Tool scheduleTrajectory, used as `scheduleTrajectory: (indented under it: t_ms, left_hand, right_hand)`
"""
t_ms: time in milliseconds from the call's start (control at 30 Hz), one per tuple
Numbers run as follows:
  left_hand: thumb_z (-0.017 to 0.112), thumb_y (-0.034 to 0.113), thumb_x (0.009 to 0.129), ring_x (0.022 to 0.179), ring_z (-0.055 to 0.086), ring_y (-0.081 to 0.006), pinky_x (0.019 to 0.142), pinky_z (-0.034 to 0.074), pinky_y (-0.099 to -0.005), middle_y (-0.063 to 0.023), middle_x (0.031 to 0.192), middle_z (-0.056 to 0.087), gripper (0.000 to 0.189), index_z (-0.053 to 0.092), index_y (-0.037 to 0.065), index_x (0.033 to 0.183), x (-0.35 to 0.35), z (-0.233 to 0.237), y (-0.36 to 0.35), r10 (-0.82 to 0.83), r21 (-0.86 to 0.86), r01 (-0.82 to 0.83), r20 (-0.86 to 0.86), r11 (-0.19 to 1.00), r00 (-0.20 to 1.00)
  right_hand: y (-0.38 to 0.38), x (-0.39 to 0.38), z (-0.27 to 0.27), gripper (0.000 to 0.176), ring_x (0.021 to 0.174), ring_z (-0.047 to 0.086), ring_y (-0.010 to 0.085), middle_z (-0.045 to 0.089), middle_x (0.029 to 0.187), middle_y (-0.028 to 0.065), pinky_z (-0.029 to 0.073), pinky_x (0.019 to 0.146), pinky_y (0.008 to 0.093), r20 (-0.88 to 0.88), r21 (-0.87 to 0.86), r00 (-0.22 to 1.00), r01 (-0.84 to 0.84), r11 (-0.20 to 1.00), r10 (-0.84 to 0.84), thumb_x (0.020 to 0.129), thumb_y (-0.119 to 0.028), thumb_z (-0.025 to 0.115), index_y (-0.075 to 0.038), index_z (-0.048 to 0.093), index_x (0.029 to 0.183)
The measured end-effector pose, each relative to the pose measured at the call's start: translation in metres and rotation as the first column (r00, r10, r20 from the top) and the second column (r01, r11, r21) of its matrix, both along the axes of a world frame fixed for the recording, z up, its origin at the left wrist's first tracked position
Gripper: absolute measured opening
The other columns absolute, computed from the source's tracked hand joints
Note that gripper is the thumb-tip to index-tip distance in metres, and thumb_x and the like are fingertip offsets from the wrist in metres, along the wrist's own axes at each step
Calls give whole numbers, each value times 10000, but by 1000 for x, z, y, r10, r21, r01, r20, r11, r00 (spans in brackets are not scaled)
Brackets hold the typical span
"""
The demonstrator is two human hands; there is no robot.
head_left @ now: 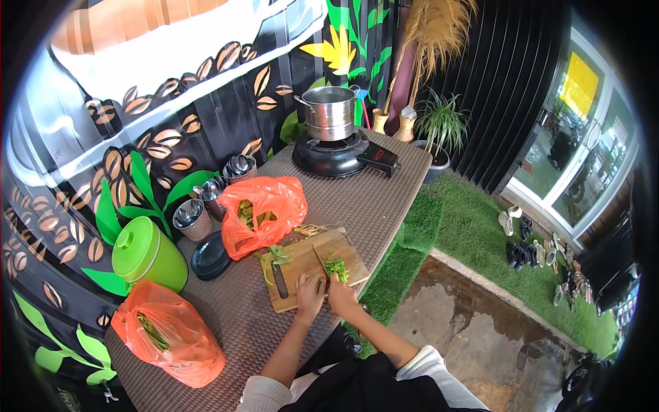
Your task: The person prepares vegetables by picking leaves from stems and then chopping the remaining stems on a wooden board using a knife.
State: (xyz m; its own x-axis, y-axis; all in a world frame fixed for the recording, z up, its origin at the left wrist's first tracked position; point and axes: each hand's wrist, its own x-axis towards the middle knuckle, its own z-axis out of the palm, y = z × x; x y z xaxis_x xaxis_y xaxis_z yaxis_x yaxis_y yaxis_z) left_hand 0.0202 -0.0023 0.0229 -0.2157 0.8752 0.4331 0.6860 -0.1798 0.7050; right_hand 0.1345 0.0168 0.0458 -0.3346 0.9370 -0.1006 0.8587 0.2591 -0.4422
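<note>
My right hand [342, 296] is closed around the handle of a kitchen knife [320, 259], whose blade points away across the wooden cutting board [349, 248]. Beside the blade, on its right, lies a small heap of chopped greens [336, 268]. My left hand [311, 296] rests over the board's near edge, just left of the knife, with fingers curled; what they hold is hidden. Leafy green stems [277, 257] lie on the board's left side, above a dark oblong slot. Touching the far side is an open orange plastic bag [271, 206] with greens inside.
Another orange bag [168, 343] stands at the near left by a green lidded bucket [147, 254] and dark plates [211, 255]. Cutlery holders [191, 218] line the wall. At the table's far end, a metal pot [329, 113] sits on a black gas stove [328, 158].
</note>
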Motion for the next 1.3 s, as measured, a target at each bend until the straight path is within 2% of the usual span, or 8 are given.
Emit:
scheduleTrajectory:
  t_ms: [67, 200, 367, 500, 567, 667, 1167, 1300]
  left_hand:
    - [644, 86, 778, 855, 514, -266, 807, 383, -386, -88, 880, 631, 127, 636, 77, 905, 0, -3, -4, -12, 86, 26, -159, 996, 987]
    - [660, 92, 762, 853, 510, -269, 807, 380, -386, -81, 891, 620, 127, 645, 99, 888, -3, -9, -5, 21, 114, 5, -227, 993, 974]
    - [721, 122, 714, 844, 511, -262, 819, 392, -374, -65, 828, 628, 147, 669, 95, 849, -6, -23, 7, 53, -57, -45, 145, 997, 988]
    - [755, 123, 678, 849, 514, -256, 810, 401, -359, -65, 774, 629, 153, 700, 96, 817, -12, -19, 14, 83, -42, -78, 134, 996, 988]
    - [781, 122, 636, 849, 519, -252, 787, 412, -354, -68, 759, 628, 150, 725, 106, 774, -17, -19, 14, 97, -79, -80, 248, 994, 964]
    - [781, 131, 649, 829, 547, -240, 770, 424, -341, -68, 784, 633, 135, 732, 101, 771, -21, -16, 12, 83, -121, -69, 113, 990, 990]
    - [725, 105, 700, 867, 514, -255, 793, 424, -344, -59, 821, 636, 106, 718, 68, 799, -8, -7, -4, 96, 54, -96, 7, 994, 995]
    - [711, 94, 711, 871, 521, -259, 797, 428, -348, -62, 829, 639, 98, 718, 61, 804, -6, -11, -5, 99, 79, -100, 12, 992, 995]
  right_hand:
    - [6, 5, -2, 226, 741, 650, 423, 632, 767, 266, 528, 619, 490, -55, 26, 998, -41, 999, 42, 850, -109, 506, -2, 378, 1002]
    - [-9, 6, 0, 220, 749, 649, 428, 632, 779, 271, 526, 625, 498, -19, -20, 999, -33, 999, 32, 854, -103, 490, -1, 378, 1013]
    - [-11, 1, -7, 238, 758, 644, 436, 629, 791, 279, 514, 649, 525, 17, -12, 1000, 23, 1000, -23, 884, -147, 456, 13, 378, 1043]
    - [5, 9, -7, 238, 807, 642, 434, 631, 804, 279, 511, 698, 531, -40, -63, 999, -29, 998, 26, 883, -133, 453, 11, 377, 1056]
    - [1, 9, 1, 244, 845, 639, 424, 635, 821, 273, 508, 734, 528, -37, -130, 999, -13, 991, 8, 875, -123, 466, 8, 380, 1063]
    - [-21, 3, -6, 248, 808, 640, 427, 634, 810, 270, 513, 699, 519, 35, -31, 999, 40, 999, -38, 887, -158, 465, 12, 386, 1051]
    - [-10, -8, 7, 212, 794, 650, 425, 640, 836, 264, 533, 679, 490, 36, -50, 999, 21, 999, -20, 877, -127, 473, -3, 383, 1024]
    - [2, 0, 3, 223, 790, 649, 424, 638, 862, 266, 533, 669, 486, -66, -68, 998, -19, 997, 15, 882, -139, 467, -1, 384, 1036]
